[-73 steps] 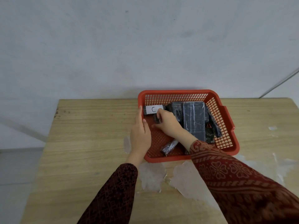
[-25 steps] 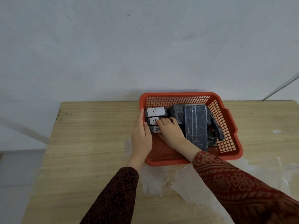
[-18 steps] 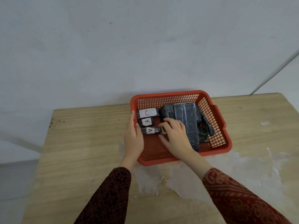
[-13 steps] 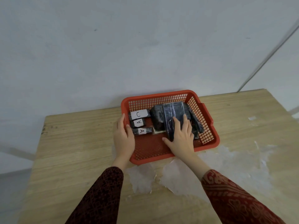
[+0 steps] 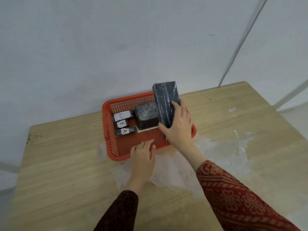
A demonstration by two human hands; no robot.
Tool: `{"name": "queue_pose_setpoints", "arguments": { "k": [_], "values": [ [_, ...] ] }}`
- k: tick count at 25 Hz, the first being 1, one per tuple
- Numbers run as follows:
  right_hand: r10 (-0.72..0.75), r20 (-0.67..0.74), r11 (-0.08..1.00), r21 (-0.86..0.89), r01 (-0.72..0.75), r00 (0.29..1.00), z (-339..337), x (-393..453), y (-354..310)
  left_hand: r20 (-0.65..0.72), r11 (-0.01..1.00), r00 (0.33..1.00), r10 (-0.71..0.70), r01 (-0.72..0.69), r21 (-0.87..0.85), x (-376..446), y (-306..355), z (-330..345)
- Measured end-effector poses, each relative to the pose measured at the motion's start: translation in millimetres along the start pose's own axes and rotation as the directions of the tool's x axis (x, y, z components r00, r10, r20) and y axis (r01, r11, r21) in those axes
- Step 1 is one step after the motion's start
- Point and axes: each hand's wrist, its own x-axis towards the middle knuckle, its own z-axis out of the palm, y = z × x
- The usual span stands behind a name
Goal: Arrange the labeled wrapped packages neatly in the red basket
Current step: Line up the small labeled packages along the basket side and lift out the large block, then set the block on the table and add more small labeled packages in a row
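Note:
The red basket [image 5: 110, 144] stands on the wooden table near the wall. Three small black wrapped packages line its left side: one labelled C [image 5: 122, 116] at the back and two labelled A [image 5: 121, 123], [image 5: 125, 131] in front of it. A squat black wrapped block [image 5: 146, 118] sits mid-basket. My right hand [image 5: 179, 126] grips a long black wrapped package [image 5: 165, 104] and holds it lifted, tilted upright above the basket's right half. My left hand [image 5: 143, 155] rests with its fingers on the basket's near rim.
The wooden table [image 5: 66, 172] carries whitish torn film patches [image 5: 216, 152] in front of and to the right of the basket. A pale wall rises right behind the basket. The table's left edge drops off at the far left.
My right hand went from lying on the long package to gripping and lifting it out of the basket. My left hand moved from the basket's left wall to its near rim.

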Motion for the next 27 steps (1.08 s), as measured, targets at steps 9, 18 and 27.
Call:
{"name": "queue_pose_setpoints", "arguments": {
  "k": [9, 18, 27],
  "values": [
    [0.534, 0.146, 0.838, -0.225, -0.498, 0.833, -47, -82, 151, -0.056, 0.958, 0.996, 0.068, -0.049, 0.283, -9, 1, 15],
    [0.239, 0.126, 0.947, -0.249, -0.203, 0.963, -42, -60, 145, -0.145, 0.951, 0.987, 0.069, -0.021, 0.308, -9, 0, 23],
    [-0.236, 0.581, 0.561, -0.573, 0.597, 0.779, 10, 61, 69, -0.194, 0.948, 0.976, 0.099, -0.034, 0.316, -8, -6, 30]
  ]
}}
